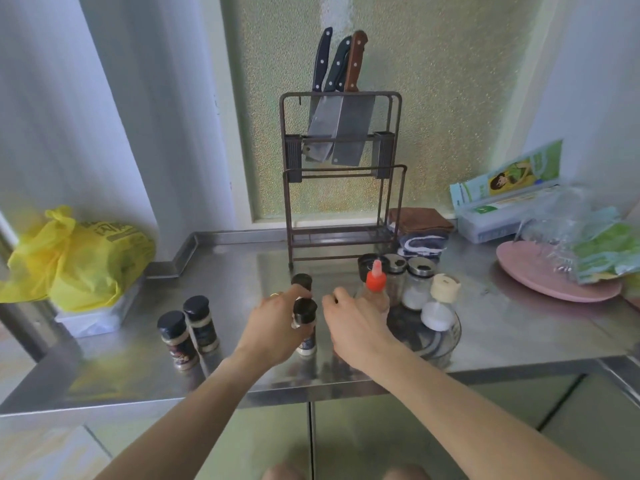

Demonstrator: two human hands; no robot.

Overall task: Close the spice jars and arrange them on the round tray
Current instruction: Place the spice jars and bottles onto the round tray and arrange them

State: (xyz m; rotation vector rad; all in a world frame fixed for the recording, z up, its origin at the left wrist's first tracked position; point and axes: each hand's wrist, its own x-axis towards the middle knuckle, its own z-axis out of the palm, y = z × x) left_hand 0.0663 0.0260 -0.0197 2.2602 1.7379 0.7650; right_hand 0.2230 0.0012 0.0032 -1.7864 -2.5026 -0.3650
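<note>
My left hand (277,323) grips a black-capped spice jar (305,327) standing on the steel counter. Just behind it stands another black-capped jar (301,281). My right hand (349,318) hovers beside the held jar with fingers curled and nothing in it. Two more black-capped jars (176,337) (201,322) stand to the left. The round glass tray (438,336) lies to the right. On or beside it are a red-nozzle bottle (375,284), two steel-lidded glass shakers (394,278) (417,282), a dark lid or jar (367,265) and a cream-capped bottle (441,299).
A knife rack (341,174) with cleavers stands at the back centre. A yellow plastic bag (76,258) sits on a box at the left. Folded cloths (419,226), a pink plate (540,278) with plastic packets and a wrap box (502,202) occupy the right.
</note>
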